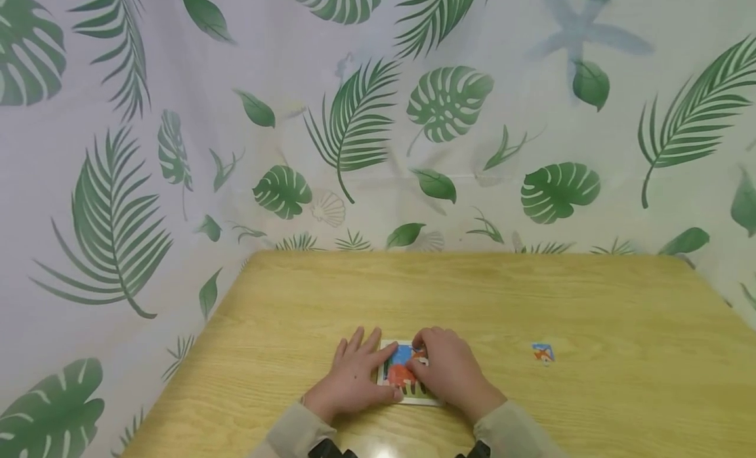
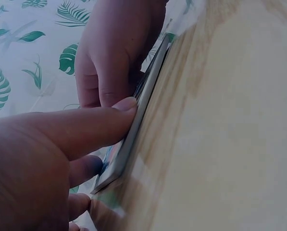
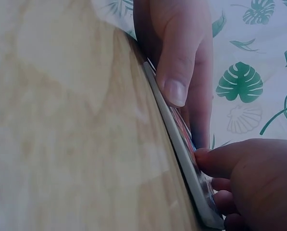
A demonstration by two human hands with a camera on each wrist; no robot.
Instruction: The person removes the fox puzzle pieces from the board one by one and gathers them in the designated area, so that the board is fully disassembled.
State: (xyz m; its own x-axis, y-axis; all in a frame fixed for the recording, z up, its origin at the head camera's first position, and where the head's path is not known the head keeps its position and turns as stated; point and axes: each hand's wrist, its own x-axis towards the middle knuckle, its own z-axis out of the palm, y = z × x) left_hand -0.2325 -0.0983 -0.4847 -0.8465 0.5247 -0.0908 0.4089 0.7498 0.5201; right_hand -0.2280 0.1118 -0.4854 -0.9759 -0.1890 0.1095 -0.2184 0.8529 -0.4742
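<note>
A small picture puzzle (image 1: 401, 376) in a white-edged tray (image 1: 420, 401) lies flat on the table, showing blue sky, a red-orange shape and green ground. My left hand (image 1: 353, 380) rests on its left side with fingers spread, the index finger near the top edge and the thumb on the bottom edge. Over the right part, my right hand (image 1: 451, 371) has its fingers curled, with thumb and index finger pinching an orange puzzle piece (image 1: 419, 355) at the picture's surface. Most of that piece is hidden by the fingers. In the right wrist view the right thumb (image 3: 210, 161) touches the puzzle.
One loose puzzle piece (image 1: 543, 353), blue and orange, lies on the wooden table (image 1: 620, 313) to the right of the right hand. A leaf-patterned cloth (image 1: 378, 117) hangs behind the table and along its left side.
</note>
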